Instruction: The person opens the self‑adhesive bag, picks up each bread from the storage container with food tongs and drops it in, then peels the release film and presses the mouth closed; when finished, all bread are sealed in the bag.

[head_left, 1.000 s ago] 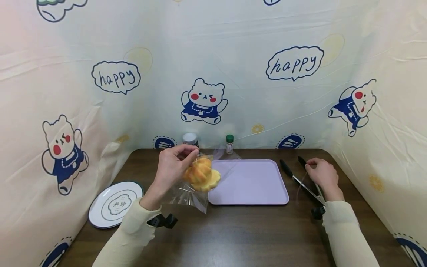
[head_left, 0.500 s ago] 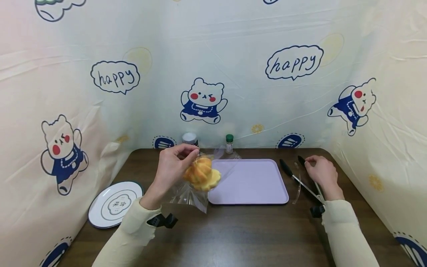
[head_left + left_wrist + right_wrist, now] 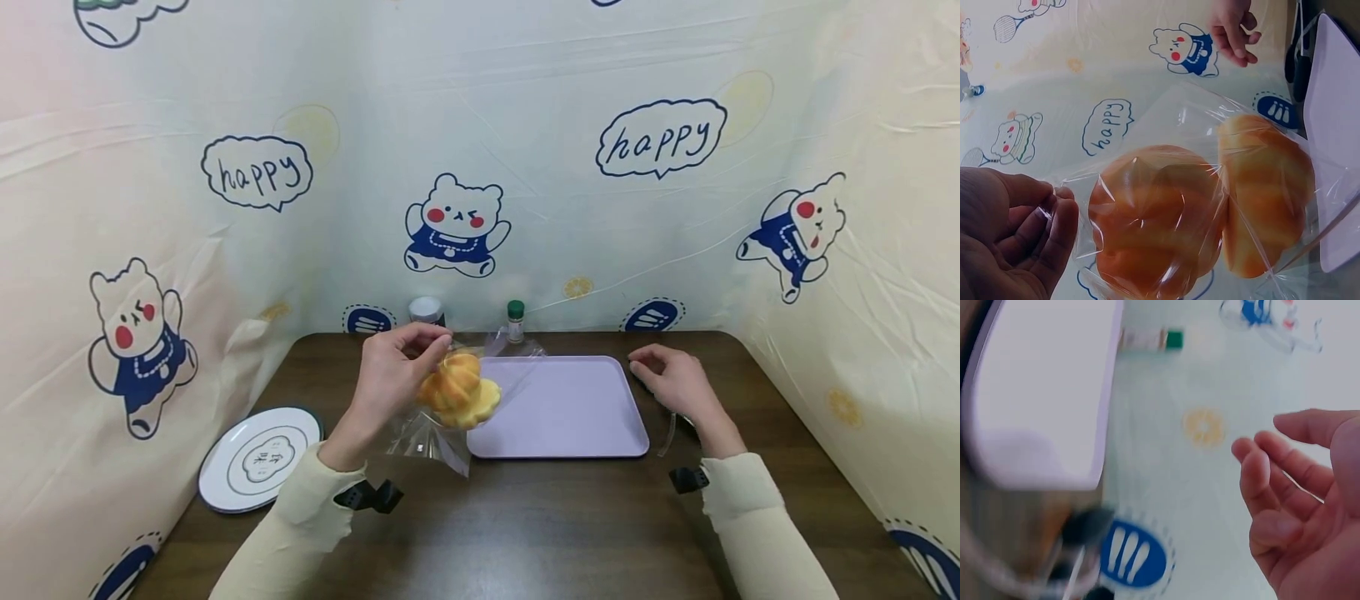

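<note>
My left hand [image 3: 390, 375] pinches the top of a clear plastic bag [image 3: 1172, 119] between thumb and fingertips. Inside the bag are two pieces of ridged golden bread [image 3: 1154, 219], which overlap the tray's left side in the head view. My right hand [image 3: 675, 379] hovers over the tongs, its fingers loosely bent and nothing between them. It hides most of the tongs in the head view; the right wrist view shows their dark tips [image 3: 1088, 525], blurred. Beside them a thin clear strip [image 3: 667, 435] lies on the table.
A lilac tray [image 3: 558, 408] lies mid-table between the hands. To the left is a white plate [image 3: 225, 467] with a dark rim. At the back stand a white-lidded jar [image 3: 426, 310] and a small green-capped bottle [image 3: 515, 321], against a printed curtain.
My right hand has moved left across the tongs, toward the tray. The clear strip that hung near its fingers has come down beside the tongs. My left hand and the bag hold nearly still.
</note>
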`<state>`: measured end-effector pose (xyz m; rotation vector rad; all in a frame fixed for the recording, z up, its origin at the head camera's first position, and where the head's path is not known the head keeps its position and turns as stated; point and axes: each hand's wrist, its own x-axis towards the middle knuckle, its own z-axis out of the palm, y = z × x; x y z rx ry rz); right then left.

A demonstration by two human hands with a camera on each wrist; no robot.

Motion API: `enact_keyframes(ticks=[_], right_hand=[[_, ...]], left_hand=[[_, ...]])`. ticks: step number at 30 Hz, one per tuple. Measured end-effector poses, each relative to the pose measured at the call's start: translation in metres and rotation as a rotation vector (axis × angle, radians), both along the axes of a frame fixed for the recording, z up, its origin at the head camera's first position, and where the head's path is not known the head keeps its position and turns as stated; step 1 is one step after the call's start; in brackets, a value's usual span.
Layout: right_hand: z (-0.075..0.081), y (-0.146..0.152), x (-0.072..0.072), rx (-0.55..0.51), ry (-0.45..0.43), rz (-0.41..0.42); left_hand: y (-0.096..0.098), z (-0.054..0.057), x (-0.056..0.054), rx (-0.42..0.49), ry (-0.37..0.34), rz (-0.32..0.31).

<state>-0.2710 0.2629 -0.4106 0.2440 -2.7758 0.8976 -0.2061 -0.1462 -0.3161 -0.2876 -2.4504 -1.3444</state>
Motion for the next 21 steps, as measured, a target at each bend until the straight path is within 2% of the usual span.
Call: enact_keyframes(ticks=[7,13,17,21], right_hand=[[0.007,-0.048,0.011,-0.138,-0.108,0.178],[0.011,-0.080,0.018,-0.210,-0.122,0.295],[0.014,-0.099,0.021,-0.269,-0.144,0.335],[0.015,-0.113,0.022,-0.322,-0.143,0.333]], left_hand=[[0.003,-0.003,-0.001,0.017,0.044,-0.022],[0.005,-0.003,-0.001,0.032,0.074,-0.039],[0.007,-0.005,-0.001,0.034,0.084,-0.061],[0.008,-0.006,0.000,0.036,0.082,-0.076]])
